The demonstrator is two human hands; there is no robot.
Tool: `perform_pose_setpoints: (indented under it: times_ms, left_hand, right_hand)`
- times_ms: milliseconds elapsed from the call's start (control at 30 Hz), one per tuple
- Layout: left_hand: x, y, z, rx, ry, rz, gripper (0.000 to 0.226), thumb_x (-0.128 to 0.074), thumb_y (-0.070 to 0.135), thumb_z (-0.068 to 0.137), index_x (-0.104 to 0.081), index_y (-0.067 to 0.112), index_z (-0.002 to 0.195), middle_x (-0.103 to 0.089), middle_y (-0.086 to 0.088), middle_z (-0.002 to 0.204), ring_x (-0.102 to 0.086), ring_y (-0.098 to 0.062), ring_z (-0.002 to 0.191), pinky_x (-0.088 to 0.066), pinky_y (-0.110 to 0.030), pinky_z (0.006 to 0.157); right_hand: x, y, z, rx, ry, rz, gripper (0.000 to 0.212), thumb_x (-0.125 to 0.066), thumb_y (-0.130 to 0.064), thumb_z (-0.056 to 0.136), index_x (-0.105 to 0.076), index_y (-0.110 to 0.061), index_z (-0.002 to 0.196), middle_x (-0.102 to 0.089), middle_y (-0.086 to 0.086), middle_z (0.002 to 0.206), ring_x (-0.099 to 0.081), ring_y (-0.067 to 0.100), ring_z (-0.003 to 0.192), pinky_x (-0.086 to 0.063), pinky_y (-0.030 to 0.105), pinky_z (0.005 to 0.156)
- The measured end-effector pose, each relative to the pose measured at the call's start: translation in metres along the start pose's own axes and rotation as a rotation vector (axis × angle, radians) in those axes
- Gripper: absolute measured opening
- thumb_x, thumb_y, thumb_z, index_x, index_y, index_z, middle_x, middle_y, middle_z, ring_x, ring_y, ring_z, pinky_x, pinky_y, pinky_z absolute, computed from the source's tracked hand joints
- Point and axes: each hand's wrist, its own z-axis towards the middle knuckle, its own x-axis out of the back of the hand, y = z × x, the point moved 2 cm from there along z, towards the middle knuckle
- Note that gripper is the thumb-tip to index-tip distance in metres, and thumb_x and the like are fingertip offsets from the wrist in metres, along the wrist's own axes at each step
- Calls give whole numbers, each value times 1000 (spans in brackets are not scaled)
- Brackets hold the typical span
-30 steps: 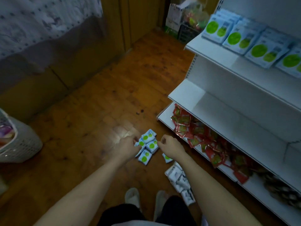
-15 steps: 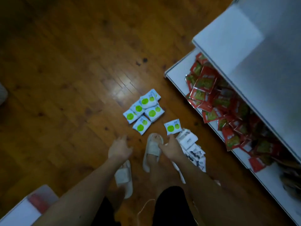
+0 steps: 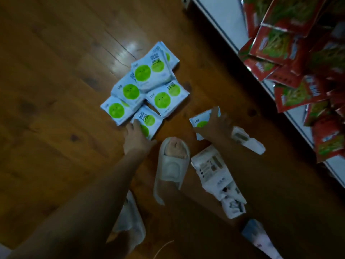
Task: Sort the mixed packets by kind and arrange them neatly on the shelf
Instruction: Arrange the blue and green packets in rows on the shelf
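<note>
Six green-dot packets (image 3: 143,86) (one under right hand (image 3: 217,126)), left hand (image 3: 137,139) touching another.

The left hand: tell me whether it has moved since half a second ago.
Yes. The left hand has moved forward, away from the slipper, and now touches the nearest green-dot packet of the floor pile, which it was short of earlier.

Your left hand (image 3: 137,137) rests its fingertips on the nearest packet of the white-and-green pile (image 3: 147,85) on the wooden floor (image 3: 56,90). Your right hand (image 3: 217,126) lies spread over a separate green-dot packet (image 3: 200,122), just beside the pale face-down packets (image 3: 214,171). A slippered foot (image 3: 172,161) stands between your arms. Red packets (image 3: 298,58) crowd the white shelf (image 3: 224,21) at right.
</note>
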Motion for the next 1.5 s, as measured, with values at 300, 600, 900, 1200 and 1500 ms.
perform_pose_setpoints:
  times_ms: [300, 600, 900, 1200, 1500]
  left_hand:
    - [-11, -9, 28, -62, 147, 146, 105, -85, 37, 62, -24, 11, 143, -37, -12, 138, -29, -33, 131, -38, -52, 98]
    - [101, -6, -121, -201, 16, 60, 107, -90, 31, 57, -29, 2, 139, -36, -19, 125, -37, -39, 117, -34, -46, 99]
    - [338, 67, -374, -674, 108, 157, 106, -88, 38, 59, -32, 4, 143, -42, -17, 125, -39, -36, 121, -38, -43, 96]
    - [446, 74, -524, -1012, 192, 52, 100, -81, 64, 59, -44, 11, 135, -52, -9, 119, -48, -27, 110, -42, -38, 89]
    - [507, 150, -647, -1289, 235, 169, 62, -92, 30, 61, -47, 23, 104, -50, 10, 91, -53, -9, 86, -37, -16, 58]
  right_hand:
    - [-25, -7, 29, 75, 4, -4, 99, -82, -45, 71, -23, -28, 149, -26, 22, 145, -32, 42, 130, -37, 47, 101]
    - [81, -25, -137, 118, -91, 272, 78, -77, -41, 78, -39, -16, 140, -34, 19, 138, -38, 36, 129, -38, 38, 98]
    - [268, -4, -443, 211, 85, 536, 45, -75, -52, 76, -55, -24, 105, -43, 3, 111, -54, 22, 97, -49, 41, 85]
    - [335, 18, -624, 327, 408, 742, 72, -70, -66, 65, -63, -21, 121, -63, 14, 113, -63, 30, 104, -54, 46, 88]
    - [405, 85, -746, 395, 573, 797, 36, -75, -20, 85, -63, -17, 119, -68, 3, 103, -65, 16, 85, -52, 21, 69]
